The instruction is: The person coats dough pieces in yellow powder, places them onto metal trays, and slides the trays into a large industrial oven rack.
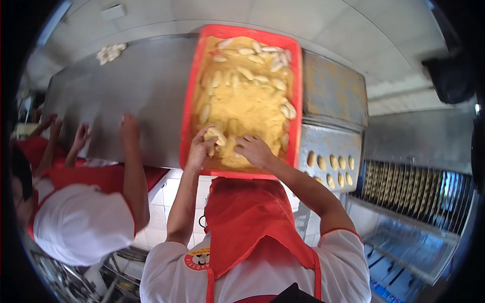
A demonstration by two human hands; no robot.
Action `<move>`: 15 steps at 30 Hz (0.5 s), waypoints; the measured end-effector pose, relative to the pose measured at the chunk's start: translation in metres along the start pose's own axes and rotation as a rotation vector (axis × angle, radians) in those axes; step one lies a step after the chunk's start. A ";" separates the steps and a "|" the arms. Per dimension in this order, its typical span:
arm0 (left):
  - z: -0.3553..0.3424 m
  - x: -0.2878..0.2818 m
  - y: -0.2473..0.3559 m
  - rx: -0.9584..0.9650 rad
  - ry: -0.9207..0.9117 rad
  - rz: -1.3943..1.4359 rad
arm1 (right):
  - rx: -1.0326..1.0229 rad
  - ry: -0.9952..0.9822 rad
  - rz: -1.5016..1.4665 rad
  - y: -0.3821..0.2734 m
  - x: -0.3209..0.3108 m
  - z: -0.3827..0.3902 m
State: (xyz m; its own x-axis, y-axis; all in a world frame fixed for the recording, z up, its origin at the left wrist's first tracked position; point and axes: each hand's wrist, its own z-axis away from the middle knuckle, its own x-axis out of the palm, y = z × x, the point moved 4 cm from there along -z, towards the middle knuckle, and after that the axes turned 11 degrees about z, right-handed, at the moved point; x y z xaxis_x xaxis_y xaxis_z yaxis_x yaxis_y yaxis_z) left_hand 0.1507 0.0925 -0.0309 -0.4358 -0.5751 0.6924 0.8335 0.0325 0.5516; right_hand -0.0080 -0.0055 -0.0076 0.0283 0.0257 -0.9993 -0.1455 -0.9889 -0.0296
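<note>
The left hand (pixel 201 149) pinches a breaded dough piece (pixel 215 135) over the near end of the red crumb tray (pixel 188 101), while the right hand (pixel 254 150), fingers curled down, presses the yellow breadcrumbs (pixel 252 108) just beside it; a loose pinch could drop or dent the soft piece.
</note>
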 end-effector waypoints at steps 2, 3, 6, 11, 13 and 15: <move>-0.002 0.019 -0.002 -0.005 -0.085 0.027 | 0.128 0.006 -0.116 0.009 0.002 0.003; -0.002 0.030 -0.004 0.010 -0.127 0.048 | 0.235 0.002 -0.219 0.015 -0.002 0.003; -0.006 0.061 -0.028 -0.010 -0.221 0.051 | 0.670 0.008 -0.811 0.041 -0.023 0.033; -0.019 0.161 -0.111 -0.146 -0.316 -0.202 | 0.877 0.275 -1.129 0.128 -0.039 0.172; -0.030 0.209 -0.162 -0.172 -0.355 -0.446 | 0.982 0.146 -0.957 0.186 -0.020 0.238; -0.045 0.248 -0.221 -0.193 -0.387 -0.517 | 1.064 0.114 -0.803 0.234 0.001 0.288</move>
State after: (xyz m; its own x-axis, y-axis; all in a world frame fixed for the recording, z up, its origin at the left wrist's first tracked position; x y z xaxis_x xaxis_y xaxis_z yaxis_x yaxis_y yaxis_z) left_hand -0.1269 -0.0944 -0.0019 -0.8554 -0.1419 0.4982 0.5150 -0.3355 0.7888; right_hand -0.3268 -0.1946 -0.0229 0.5428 0.4787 -0.6901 -0.7426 -0.1102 -0.6606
